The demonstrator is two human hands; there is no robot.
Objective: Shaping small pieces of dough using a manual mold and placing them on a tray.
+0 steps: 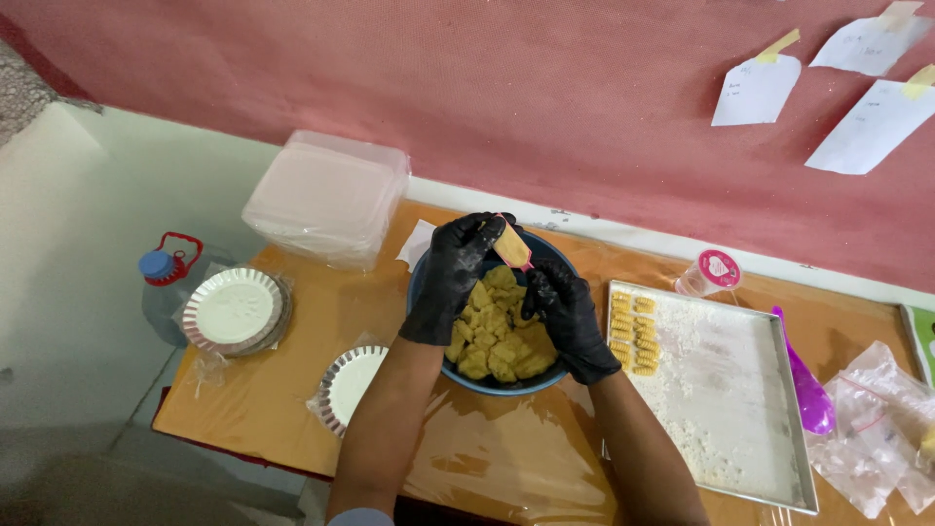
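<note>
A blue bowl in the middle of the table holds several lumps of yellow dough. Both my hands wear black gloves and hover over the bowl. My left hand holds a small pink mould packed with yellow dough at the bowl's far rim. My right hand is curled just beside it, fingertips near the mould; whether it grips anything is hidden.
A floured metal tray with two short rows of shaped dough pieces lies to the right. A purple spoon, plastic bags, pink-lidded cup, foil plates, clear lidded boxes surround.
</note>
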